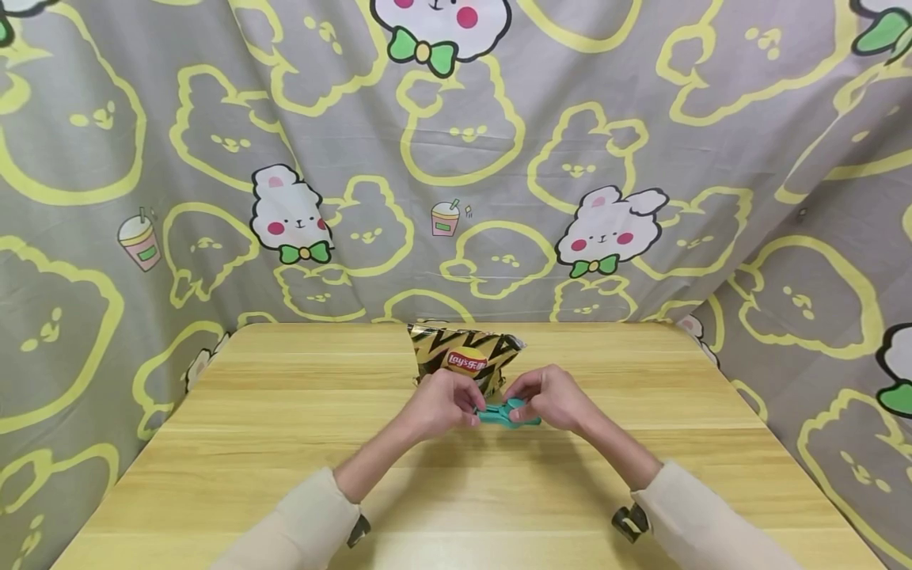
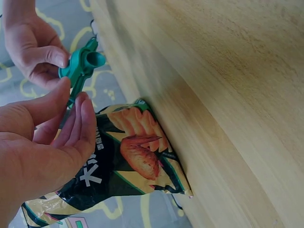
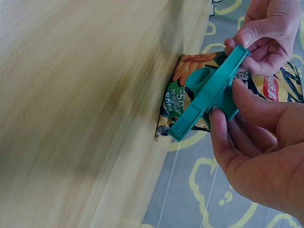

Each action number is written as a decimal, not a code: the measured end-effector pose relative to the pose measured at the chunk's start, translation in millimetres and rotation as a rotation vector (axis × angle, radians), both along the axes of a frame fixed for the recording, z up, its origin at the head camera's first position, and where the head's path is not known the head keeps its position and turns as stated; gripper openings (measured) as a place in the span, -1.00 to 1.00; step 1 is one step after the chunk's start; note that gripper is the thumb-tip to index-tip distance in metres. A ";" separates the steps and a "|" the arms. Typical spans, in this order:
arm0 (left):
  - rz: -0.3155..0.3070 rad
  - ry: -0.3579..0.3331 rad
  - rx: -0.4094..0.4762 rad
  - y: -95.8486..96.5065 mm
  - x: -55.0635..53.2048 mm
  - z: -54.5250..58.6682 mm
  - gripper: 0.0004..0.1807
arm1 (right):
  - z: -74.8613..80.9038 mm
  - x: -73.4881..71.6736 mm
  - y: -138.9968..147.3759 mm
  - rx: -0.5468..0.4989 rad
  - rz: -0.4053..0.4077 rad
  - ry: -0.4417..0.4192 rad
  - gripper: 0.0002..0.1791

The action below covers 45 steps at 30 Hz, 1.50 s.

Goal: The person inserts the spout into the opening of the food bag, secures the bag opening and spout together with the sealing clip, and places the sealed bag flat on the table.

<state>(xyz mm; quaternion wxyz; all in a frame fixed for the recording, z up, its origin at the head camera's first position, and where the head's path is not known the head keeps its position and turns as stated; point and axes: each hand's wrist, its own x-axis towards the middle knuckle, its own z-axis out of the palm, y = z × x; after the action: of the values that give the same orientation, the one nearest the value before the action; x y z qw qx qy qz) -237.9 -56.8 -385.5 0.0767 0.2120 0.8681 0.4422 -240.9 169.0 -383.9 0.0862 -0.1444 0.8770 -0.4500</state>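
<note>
A teal plastic bag clip (image 1: 493, 414) with a round spout is held between both hands, above the table. My left hand (image 1: 443, 402) pinches one narrow end of it between thumb and fingers. The right hand (image 1: 559, 398) grips the clip's wider middle by the spout, thumb on one side and fingers on the other, as the right wrist view shows. Just behind the hands a black and gold Lay's chip bag (image 1: 435, 347) stands on the table. The left wrist view shows its face with a chicken wing picture (image 2: 141, 159); the left hand covers part of the bag there.
The wooden table (image 1: 285, 443) spreads out around the bag and hands. A grey curtain (image 1: 484, 174) with yellow outlines and white rabbits hangs behind its far edge and along the sides. Dark bands (image 1: 630, 522) show at the sleeves.
</note>
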 end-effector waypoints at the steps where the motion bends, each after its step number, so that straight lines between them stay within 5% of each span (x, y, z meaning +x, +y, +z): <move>1: -0.001 0.000 0.001 -0.1 0.0 -0.2 -0.80 | -0.4 0.0 -0.1 0.001 0.000 0.000 -0.82; 23: -0.017 0.020 -0.012 -2.2 2.6 -6.8 -0.76 | 1.0 2.3 1.7 -0.021 -0.032 -0.008 -0.77; 45: -0.006 0.081 -0.153 -0.9 -1.6 -33.6 -0.71 | 0.9 1.1 10.0 -0.012 -0.053 -0.018 -0.77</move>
<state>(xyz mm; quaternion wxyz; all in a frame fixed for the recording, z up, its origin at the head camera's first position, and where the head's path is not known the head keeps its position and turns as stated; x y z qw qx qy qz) -239.5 -57.8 -419.1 0.0592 0.2259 0.9011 0.3654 -239.9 179.0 -383.0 0.0814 -0.1172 0.8771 -0.4587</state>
